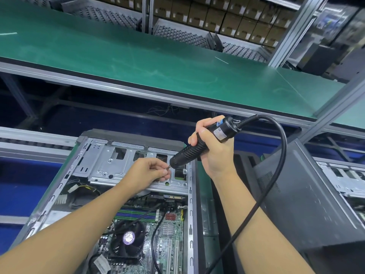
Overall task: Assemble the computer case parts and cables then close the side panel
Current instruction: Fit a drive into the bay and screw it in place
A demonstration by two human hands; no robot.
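Note:
An open computer case [85, 155] lies on its side in front of me, its motherboard [169, 230] and CPU fan [128, 240] exposed. A silver drive cage [110, 167] spans the case's far end. My right hand [213, 147] grips a black electric screwdriver [189, 153] tilted down to the left, its bit over the drive cage. My left hand [148, 173] pinches a small screw [165, 172] right at the bit's tip. The screwdriver's black cord [276, 167] loops over my right forearm.
A dark side panel [300, 194] leans at the right of the case. Another open case [343, 178] sits at the far right. A green conveyor belt [138, 56] runs across behind, with perforated metal panels [181, 34] and stacked cartons [217, 14] beyond.

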